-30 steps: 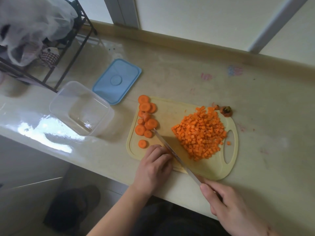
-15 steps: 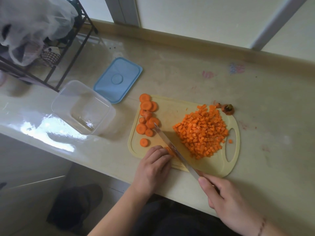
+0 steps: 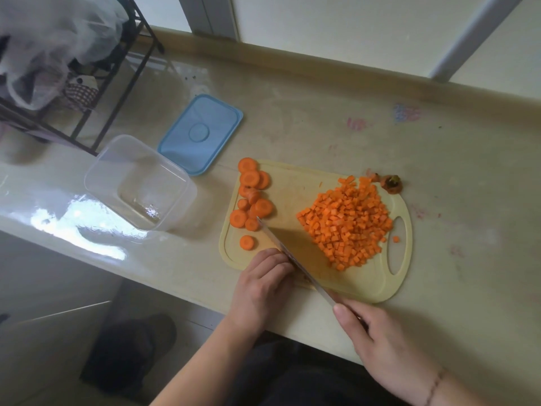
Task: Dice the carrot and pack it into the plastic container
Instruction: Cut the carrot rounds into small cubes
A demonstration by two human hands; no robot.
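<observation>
Orange is nearly everything on my yellow cutting board (image 3: 295, 183), and I take this board as my reference for all places. My left hand (image 3: 263, 284) rests at the near left edge of the board with the fingers curled down; I judge that they press a carrot piece against the board, but the piece itself is hidden under them, so I cannot say it for sure. My right hand (image 3: 380, 341) is off the near edge of the board and grips the handle of the knife (image 3: 292, 257), whose blade runs diagonally across the board, its side just beside my left knuckles and its tip close to the carrot slices (image 3: 251, 197). The danger from here, I think, is my own fingertips: if the blade slides toward the left hand, or the hidden piece rolls, it could cut me. A careless sweep could also push small cubes over the edge. The slices are round and thick and lie on the left side of the board, some overlapping. The diced carrot (image 3: 348, 224) makes a wide, loose heap of small even cubes on the right side, near the handle hole. The plastic container (image 3: 137, 183) stands to the left of the board, open and with no carrot inside, and its blue lid (image 3: 202, 133) lies behind it.
</observation>
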